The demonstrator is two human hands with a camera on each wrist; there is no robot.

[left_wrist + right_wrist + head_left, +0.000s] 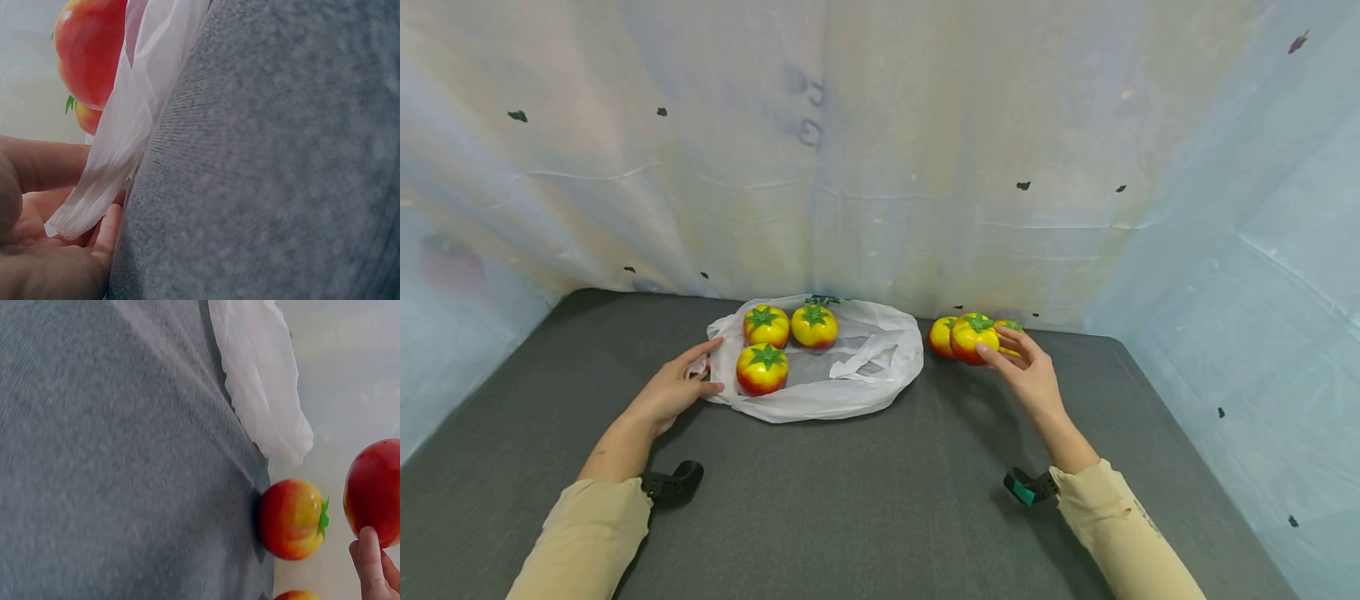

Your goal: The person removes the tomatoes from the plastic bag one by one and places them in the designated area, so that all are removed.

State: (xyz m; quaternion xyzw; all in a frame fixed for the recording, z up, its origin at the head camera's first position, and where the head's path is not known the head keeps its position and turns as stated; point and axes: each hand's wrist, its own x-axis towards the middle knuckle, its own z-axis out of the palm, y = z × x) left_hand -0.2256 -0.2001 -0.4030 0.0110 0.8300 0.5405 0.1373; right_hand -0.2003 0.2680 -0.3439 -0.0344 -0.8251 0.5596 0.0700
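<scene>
The smooth, rounded tomato (972, 338) in the right hand (1032, 368) could slip: thumb and fingers pinch it only at its right side, and it is raised off the grey table (850, 500), right of the frame's centre. If it swings left and low, it could knock the left neighbour (941, 337) and set it rolling. A second neighbour (1011, 325), half hidden behind the fingers, could be bumped by them too.

Left of centre, the left hand's (670, 390) fingers curl about the gathered left edge of the white plastic bag (820, 407); how firmly, one cannot tell. A tug there could drag the limp rim over or tip the three bagged tomatoes (762, 369) standing inside its left half. The loose handle (868, 358), folded inward on the right, could snag anything lowered over it.

The held tomato looks glossy and plump, yellow around a green star-shaped calyx, deepening to red below. Its underside, at the right edge of the right wrist view, shows solid dark red.
</scene>
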